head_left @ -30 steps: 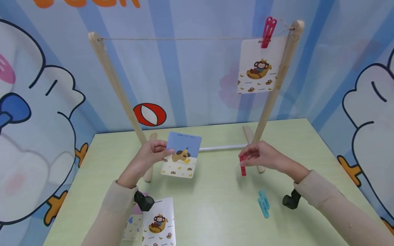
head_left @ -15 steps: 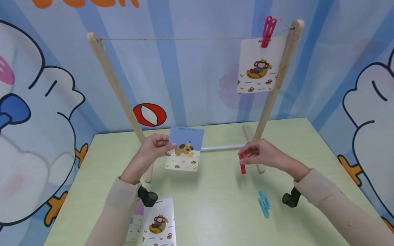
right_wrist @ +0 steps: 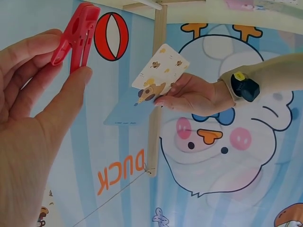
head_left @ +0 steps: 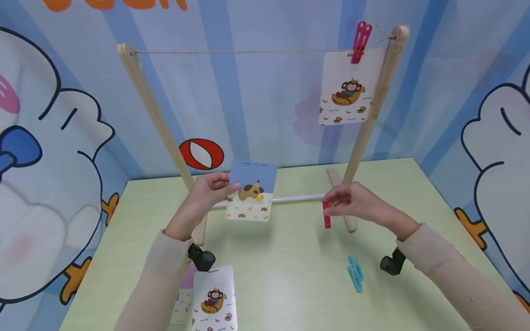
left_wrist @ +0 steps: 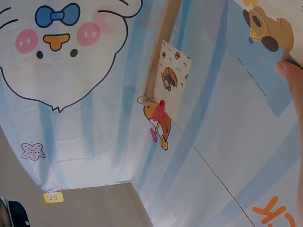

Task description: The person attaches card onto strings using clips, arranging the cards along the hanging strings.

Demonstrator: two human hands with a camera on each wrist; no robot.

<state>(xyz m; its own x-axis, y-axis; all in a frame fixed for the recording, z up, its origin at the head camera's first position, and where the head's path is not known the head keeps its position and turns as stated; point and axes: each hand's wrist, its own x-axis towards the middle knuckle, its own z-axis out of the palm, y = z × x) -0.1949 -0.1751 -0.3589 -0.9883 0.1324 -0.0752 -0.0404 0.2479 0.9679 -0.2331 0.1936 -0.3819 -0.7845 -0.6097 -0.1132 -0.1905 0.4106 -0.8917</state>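
Note:
My left hand pinches a blue and white card with a puppy picture by its left edge, thumb in front. The card is held up over the table, below the string. On the right, my right hand pinches a red clothespin between thumb and fingers. In the right wrist view that clothespin stands between the thumb and fingertips. A white monkey card hangs at the string's right end under a second red clothespin.
A wooden frame with a left post and a right post carries the string. On the table lie a blue clothespin, another monkey card and a purple-topped card, partly under the left sleeve.
My left hand has raised the puppy card and moved it slightly right and away from me. My right hand has risen a little with the red clothespin.

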